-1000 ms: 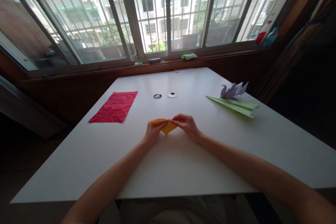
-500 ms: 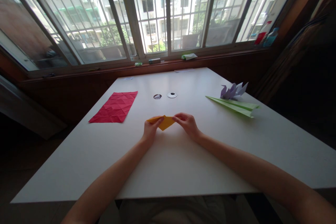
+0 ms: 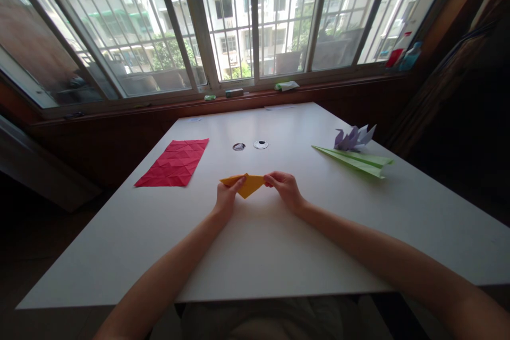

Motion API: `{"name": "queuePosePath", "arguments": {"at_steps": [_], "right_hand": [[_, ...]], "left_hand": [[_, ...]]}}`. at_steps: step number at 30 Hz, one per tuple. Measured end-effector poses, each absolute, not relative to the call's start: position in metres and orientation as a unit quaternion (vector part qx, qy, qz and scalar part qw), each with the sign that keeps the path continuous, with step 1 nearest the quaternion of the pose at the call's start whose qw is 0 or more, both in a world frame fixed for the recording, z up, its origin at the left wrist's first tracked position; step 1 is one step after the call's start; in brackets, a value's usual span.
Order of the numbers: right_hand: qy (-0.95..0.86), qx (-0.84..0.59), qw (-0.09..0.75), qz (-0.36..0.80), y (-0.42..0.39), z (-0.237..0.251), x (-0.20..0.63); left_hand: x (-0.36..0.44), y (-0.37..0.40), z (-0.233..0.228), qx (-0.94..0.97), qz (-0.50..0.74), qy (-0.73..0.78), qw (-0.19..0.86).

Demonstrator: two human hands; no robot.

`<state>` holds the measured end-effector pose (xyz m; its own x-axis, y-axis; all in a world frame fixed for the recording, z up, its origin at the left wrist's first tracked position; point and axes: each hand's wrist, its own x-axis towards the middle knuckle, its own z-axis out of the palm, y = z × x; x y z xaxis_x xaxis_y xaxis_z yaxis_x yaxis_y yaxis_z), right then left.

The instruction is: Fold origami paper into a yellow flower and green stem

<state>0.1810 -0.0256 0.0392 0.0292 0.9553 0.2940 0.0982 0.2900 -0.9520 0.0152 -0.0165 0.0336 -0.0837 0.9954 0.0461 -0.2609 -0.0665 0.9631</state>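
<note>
On the white table (image 3: 279, 255), the left hand (image 3: 225, 197) and right hand (image 3: 283, 187) pinch opposite ends of a folded orange paper (image 3: 247, 185) between fingertips. Left of the paper lies a red sheet (image 3: 174, 162); right, a green plane (image 3: 354, 160) and purple crane (image 3: 354, 137).

One head-worn camera looks forward and down across the white table (image 3: 279, 255) toward the window (image 3: 239, 16).

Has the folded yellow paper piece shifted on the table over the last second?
Yes. The folded yellow paper piece has moved slightly away from the person, toward the two round table holes, and a little left.
</note>
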Motion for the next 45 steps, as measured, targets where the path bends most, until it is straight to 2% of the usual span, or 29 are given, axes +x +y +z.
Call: {"name": "queuePosePath", "arguments": {"at_steps": [6, 18, 29, 45], "right_hand": [[-0.562, -0.432, 0.564, 0.423, -0.0251, 0.0407, 0.1816], [-0.553, -0.455, 0.569, 0.405, -0.0264, 0.0433, 0.1825], [-0.593, -0.467, 0.535, 0.379, -0.0280, 0.0442, 0.1824], [-0.587, -0.469, 0.545, 0.374, -0.0289, 0.0455, 0.1813]], "left_hand": [[0.0144, -0.0148, 0.0324, 0.400, 0.600, 0.422, 0.549], [0.0133, -0.0183, 0.0357, 0.399, 0.551, 0.379, 0.627], [0.0107, -0.0132, 0.0382, 0.395, 0.593, 0.403, 0.575], [0.0084, -0.0142, 0.0423, 0.361, 0.606, 0.399, 0.586]]}}
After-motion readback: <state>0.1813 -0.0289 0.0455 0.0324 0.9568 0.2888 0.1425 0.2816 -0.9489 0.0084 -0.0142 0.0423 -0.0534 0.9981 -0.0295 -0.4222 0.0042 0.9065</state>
